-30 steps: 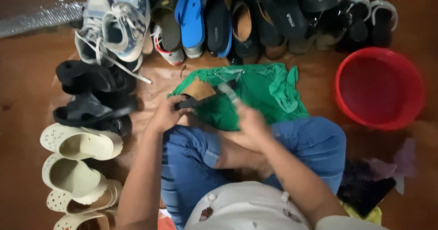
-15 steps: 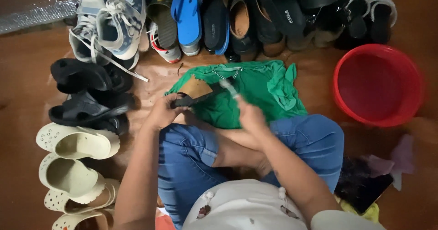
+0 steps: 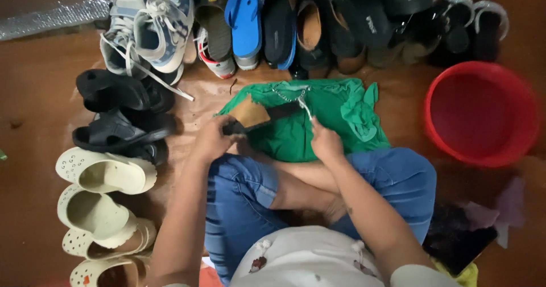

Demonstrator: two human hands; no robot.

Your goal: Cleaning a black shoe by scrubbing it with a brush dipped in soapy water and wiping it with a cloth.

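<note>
Green cloth, red basin

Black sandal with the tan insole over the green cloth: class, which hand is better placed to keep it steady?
Left hand: it already grips the sandal at its near end. The right hand holds a small pale tool instead.

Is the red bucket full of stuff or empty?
Empty, as far as it shows. The red bucket stands upright on the floor, and only its bare red inside is visible; nothing lies in it.

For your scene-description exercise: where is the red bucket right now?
In the head view, the red bucket stands on the floor at right, beside the green cloth, below the dark shoes.
</note>
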